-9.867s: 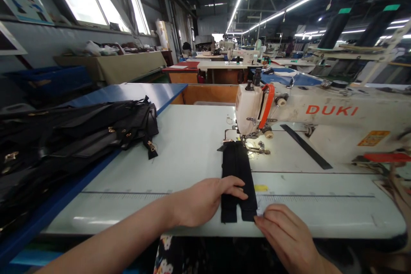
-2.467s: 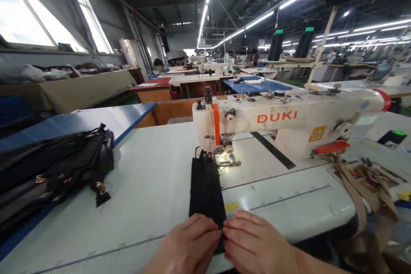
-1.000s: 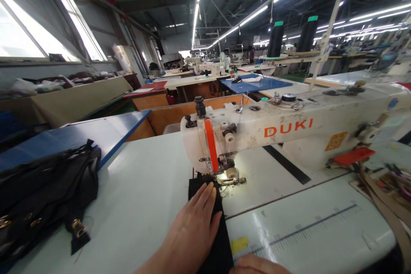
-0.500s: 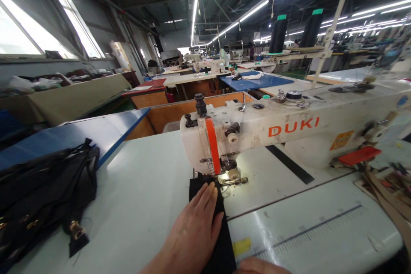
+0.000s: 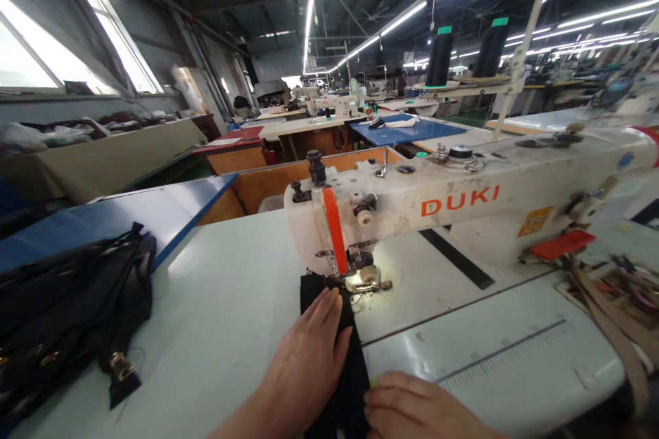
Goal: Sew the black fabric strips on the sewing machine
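Note:
A black fabric strip [image 5: 355,363] runs up the pale table to the needle area of a white sewing machine [image 5: 401,195]. My left hand [image 5: 314,343] lies flat on the strip, fingertips just in front of the presser foot [image 5: 363,281], fingers stretched out. At the strip's right edge, lower down, my right hand [image 5: 412,405] has its fingers bent together on the fabric, holding that edge. The fabric's far end shows left of the needle area. The needle itself cannot be made out.
A pile of black fabric pieces with metal fittings [image 5: 77,309] lies at the left, partly on a blue table [image 5: 180,199]. Beige straps [image 5: 612,315] hang at the right. Thread cones [image 5: 440,58] stand behind the machine, and a printed ruler [image 5: 509,350] marks the table.
My right hand has come further into view, up along the strip's right edge, covering the yellow mark. The strip's far end reaches slightly further past the machine head. The view has shifted slightly.

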Motion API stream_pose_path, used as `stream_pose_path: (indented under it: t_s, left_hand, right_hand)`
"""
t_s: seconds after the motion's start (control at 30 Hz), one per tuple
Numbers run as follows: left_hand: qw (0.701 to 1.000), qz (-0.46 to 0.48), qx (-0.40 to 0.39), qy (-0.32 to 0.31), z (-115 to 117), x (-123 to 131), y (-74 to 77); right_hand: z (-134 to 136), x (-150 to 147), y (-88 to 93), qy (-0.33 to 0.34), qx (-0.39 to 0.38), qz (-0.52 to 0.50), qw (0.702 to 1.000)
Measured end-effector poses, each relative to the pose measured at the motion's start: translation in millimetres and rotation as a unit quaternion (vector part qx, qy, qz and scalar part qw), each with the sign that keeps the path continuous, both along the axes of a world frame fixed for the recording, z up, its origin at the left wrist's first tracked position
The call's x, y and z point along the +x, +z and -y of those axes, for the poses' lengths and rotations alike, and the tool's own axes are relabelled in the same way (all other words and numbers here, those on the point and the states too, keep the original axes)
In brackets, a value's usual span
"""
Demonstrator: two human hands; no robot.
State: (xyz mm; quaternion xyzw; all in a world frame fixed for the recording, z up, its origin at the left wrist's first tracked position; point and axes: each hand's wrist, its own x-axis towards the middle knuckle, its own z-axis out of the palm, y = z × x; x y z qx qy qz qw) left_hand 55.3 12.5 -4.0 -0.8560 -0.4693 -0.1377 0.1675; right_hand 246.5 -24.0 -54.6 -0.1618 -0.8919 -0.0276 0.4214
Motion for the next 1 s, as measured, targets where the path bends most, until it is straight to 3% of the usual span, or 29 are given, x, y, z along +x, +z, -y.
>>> stream_pose_path:
  t_s: [0.2, 0.3, 0.43, 0.53, 0.8, 1.0]
  left_hand:
    - [0.999, 0.034, -0.023, -0.009, 3.0, 0.0, 1.5]
    - [0.998, 0.041, -0.037, -0.036, 26.0, -3.4, 4.0]
    - [0.988, 0.082, -0.056, -0.122, 66.7, -6.9, 6.3]
    - [0.982, 0.112, -0.059, -0.142, 84.5, -7.2, 5.3]
    - [0.984, 0.082, -0.029, -0.157, 85.8, -4.7, 6.4]
    - [0.986, 0.059, -0.020, -0.155, 86.8, -1.6, 11.3]
  right_hand:
    - [2.5, 7.9, 37.0, 0.012, 0.006, 0.047, 0.999]
    - [7.0, 13.0, 40.3, 0.011, -0.018, 0.070, 0.997]
    - [9.1, 15.6, 38.2, 0.017, -0.035, 0.074, 0.997]
    - [11.9, 19.3, 36.6, 0.017, -0.058, 0.076, 0.995]
    - [22.3, 42.5, 41.6, -0.006, -0.144, 0.094, 0.985]
    - [15.9, 33.7, 47.3, -0.006, -0.169, 0.095, 0.981]
